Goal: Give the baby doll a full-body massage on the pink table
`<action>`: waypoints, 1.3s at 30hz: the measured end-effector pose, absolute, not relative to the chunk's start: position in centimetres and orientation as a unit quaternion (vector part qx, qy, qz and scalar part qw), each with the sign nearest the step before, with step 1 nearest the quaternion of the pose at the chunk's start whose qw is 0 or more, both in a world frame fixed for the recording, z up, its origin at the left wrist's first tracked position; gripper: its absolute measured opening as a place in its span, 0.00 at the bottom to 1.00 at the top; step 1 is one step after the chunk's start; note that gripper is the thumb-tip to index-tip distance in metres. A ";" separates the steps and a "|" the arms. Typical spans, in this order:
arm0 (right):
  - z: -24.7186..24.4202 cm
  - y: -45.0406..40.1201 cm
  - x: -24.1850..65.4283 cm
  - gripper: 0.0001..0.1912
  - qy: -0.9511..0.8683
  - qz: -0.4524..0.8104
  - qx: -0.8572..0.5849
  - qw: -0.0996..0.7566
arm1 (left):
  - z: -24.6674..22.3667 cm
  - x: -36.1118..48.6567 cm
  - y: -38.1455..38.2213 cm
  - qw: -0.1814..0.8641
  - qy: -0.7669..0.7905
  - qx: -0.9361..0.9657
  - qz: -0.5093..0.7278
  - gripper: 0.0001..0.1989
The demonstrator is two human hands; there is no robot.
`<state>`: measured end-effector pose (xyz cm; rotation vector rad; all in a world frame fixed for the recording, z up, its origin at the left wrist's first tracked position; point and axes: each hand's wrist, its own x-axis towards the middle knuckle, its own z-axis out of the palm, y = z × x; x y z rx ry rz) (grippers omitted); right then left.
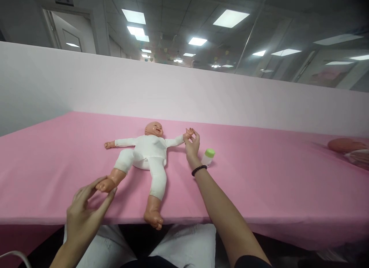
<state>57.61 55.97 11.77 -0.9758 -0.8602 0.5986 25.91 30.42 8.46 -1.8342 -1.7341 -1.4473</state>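
Note:
A baby doll [148,148] with a white cloth body and plastic head, hands and feet lies on its back on the pink-covered table [259,175]. Its head points away from me, and one foot reaches over the near edge. My left hand [86,208] grips the doll's foot on the left between thumb and fingers. With thumb and fingertips, my right hand [192,147] pinches the doll's hand on the right; a dark bead bracelet circles that wrist. Just right of this wrist stands a small translucent bottle [208,156] with a green cap.
A pale partition [173,91] with glass above it runs along the table's far side. Near the right edge lies another flesh-coloured item [346,145], partly cut off, perhaps a second doll. Beneath the near edge are my legs in white trousers [187,247].

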 end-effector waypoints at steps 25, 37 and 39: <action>12.9 52.7 54.2 0.21 -0.579 0.123 -0.415 0.691 | 13.7 28.4 34.8 0.149 -0.554 -0.640 -0.511 0.13; 9.1 57.4 59.9 0.10 -0.226 0.358 -0.593 0.685 | 6.5 24.9 27.2 0.149 -0.567 -0.681 -0.439 0.13; 8.5 57.5 60.1 0.09 -0.247 0.339 -0.605 0.677 | 5.8 24.9 27.4 0.129 -0.578 -0.670 -0.448 0.14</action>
